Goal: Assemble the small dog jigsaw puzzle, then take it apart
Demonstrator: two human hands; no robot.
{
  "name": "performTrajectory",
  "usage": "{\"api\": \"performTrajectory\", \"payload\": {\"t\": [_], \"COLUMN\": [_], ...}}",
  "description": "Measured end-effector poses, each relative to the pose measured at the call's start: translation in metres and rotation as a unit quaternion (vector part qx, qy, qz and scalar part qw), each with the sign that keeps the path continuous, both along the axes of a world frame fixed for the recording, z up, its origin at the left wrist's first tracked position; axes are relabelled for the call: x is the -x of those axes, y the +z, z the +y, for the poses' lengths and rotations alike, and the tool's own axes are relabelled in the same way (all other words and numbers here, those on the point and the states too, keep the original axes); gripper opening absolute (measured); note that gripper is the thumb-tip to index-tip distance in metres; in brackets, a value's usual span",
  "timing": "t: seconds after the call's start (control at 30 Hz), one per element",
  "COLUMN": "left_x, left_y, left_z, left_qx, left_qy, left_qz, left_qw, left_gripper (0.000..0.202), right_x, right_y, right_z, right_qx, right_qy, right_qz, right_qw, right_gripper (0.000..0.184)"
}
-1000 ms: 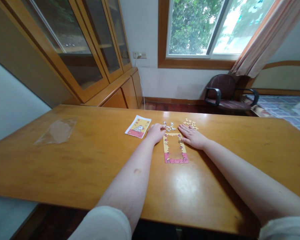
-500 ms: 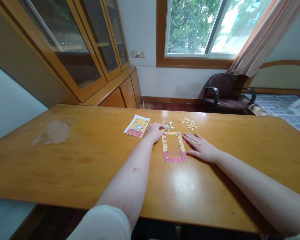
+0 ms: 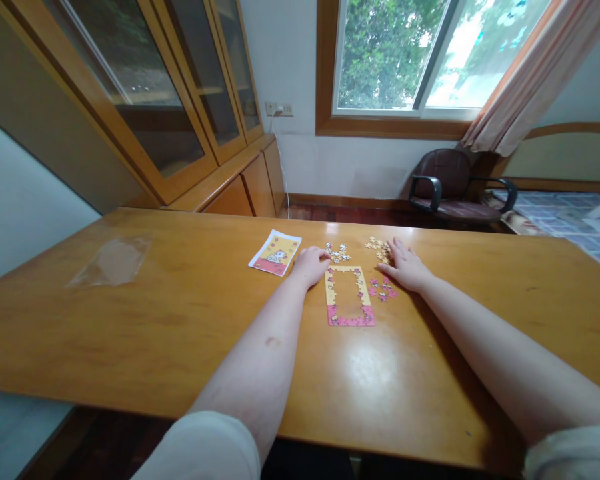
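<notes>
Yellow pieces (image 3: 383, 255) beside right fingers (image 3: 399, 251)

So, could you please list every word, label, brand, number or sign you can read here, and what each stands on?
There is no text that I can read.
Picture sheet: printed drawings; any lettering is too small to read.
Puzzle border: small drawings, no legible words.
Right window pane: bluish marks, too blurred to make out.

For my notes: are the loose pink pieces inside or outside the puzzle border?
Outside: the loose pink pieces lie right of the puzzle border.
</notes>
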State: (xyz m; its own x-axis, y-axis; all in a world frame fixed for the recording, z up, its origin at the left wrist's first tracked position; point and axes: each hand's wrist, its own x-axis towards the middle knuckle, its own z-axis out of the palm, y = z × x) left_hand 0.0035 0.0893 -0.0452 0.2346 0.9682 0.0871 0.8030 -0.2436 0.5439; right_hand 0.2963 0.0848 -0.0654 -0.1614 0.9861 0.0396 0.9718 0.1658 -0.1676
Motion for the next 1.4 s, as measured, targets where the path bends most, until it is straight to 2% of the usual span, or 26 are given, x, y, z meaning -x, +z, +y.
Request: {"api": "performTrajectory", "payload": {"t": [0.07,0.27,0.63,0.7,0.8,0.9,1.03,1.13,1.23,1.3,1.4], "left_x": [0.0,0.0,0.0,0.0,0.0,0.0,0.0,0.001,0.001,0.001,0.0], "left_y": [-0.001,-0.001,0.001,0.001,0.002,0.004,0.003,0.002,0.001,0.002,0.004], "left_z": [0.0,0.0,-0.001,-0.001,-0.002,-0.003,-0.002,-0.001,0.0,0.0,-0.001], "left_qx": [-0.001,0.001,0.007,0.008,0.006,0.0,-0.005,-0.009,-0.007,-0.003,0.006], "left_qy": [0.0,0.005,0.007,0.006,0.005,0.008,0.003,0.0,0.007,0.016,0.024], "left_qz": [0.0,0.002,0.004,0.006,0.007,0.001,-0.003,-0.013,-0.032,-0.039,-0.031], "left_qw": [1.0,1.0,1.0,1.0,1.0,1.0,1.0,1.0,0.999,0.999,0.999], "left_gripper": [0.027,0.027,0.026,0.026,0.027,0.027,0.027,0.026,0.026,0.026,0.025], "right_x": [0.003,0.019,0.054,0.054,0.042,0.022,0.005,0.002,0.003,0.006,0.012], "right_y": [0.0,0.002,0.005,0.007,0.008,0.008,0.001,-0.008,-0.017,-0.019,-0.017], "right_z": [0.017,0.045,0.066,0.066,0.062,0.048,0.02,0.0,-0.015,-0.024,-0.031], "right_qx": [0.004,0.032,0.042,0.038,0.023,0.006,0.018,0.0,0.006,-0.009,-0.053], "right_qy": [0.024,0.081,0.065,0.067,0.043,-0.022,-0.061,-0.104,-0.103,-0.09,-0.091], "right_qz": [-0.005,-0.024,-0.003,0.023,0.131,0.258,0.381,0.492,0.577,0.592,0.559], "right_qw": [1.0,0.996,0.997,0.997,0.99,0.966,0.922,0.864,0.81,0.801,0.823], "right_gripper": [0.089,0.073,0.063,0.065,0.067,0.063,0.07,0.069,0.072,0.069,0.058]}}
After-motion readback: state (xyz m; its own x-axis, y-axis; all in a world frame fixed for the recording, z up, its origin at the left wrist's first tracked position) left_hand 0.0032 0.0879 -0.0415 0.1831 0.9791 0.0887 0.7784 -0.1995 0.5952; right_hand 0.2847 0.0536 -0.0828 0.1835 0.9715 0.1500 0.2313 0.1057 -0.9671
